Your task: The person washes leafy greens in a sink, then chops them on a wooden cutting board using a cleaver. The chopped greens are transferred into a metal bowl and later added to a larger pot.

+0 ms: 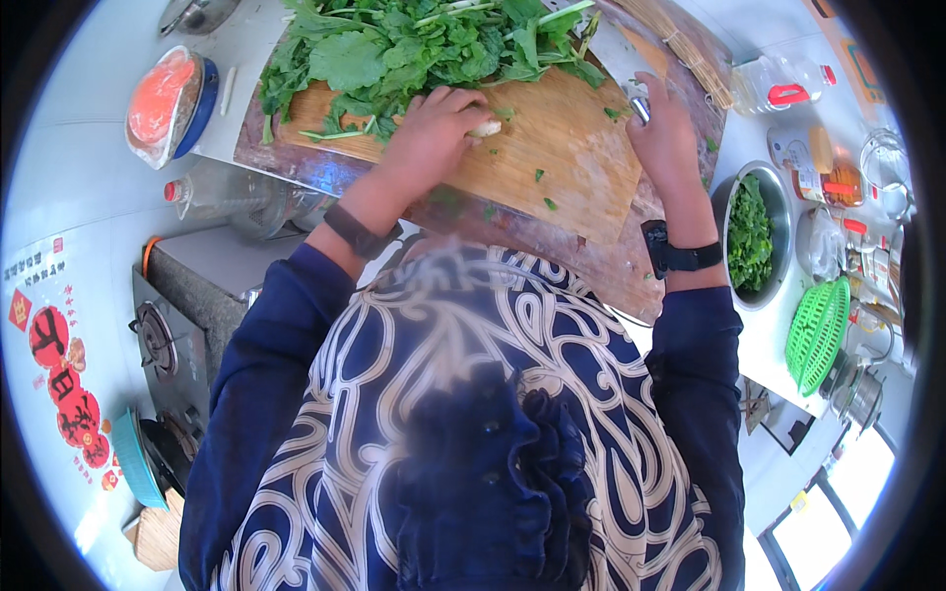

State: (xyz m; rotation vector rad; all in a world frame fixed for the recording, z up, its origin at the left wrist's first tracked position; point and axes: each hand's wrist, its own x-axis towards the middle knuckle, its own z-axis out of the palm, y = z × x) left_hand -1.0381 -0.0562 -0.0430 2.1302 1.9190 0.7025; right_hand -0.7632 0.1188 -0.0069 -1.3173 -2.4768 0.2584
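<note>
My left hand (442,133) rests on the wooden cutting board (576,140), fingers curled over a small whitish stalk end (485,129). Beyond it, a large heap of leafy greens (414,52) covers the far side of the board. At the board's right edge, my right hand (664,129) is closed around a shiny metal handle (640,111), apparently of a kitchen knife. A pale, reflective surface lies past that handle; whether it is the blade, I cannot tell. Small leaf scraps (550,203) are scattered on the board.
On the right stand a steel bowl (785,221) of chopped greens (750,236), a green plastic basket (817,336) and a plastic oil jug (776,83). A straw bundle (687,52) lies far right. Leftward are a plastic-wrapped orange item (160,100) and a gas stove (159,340).
</note>
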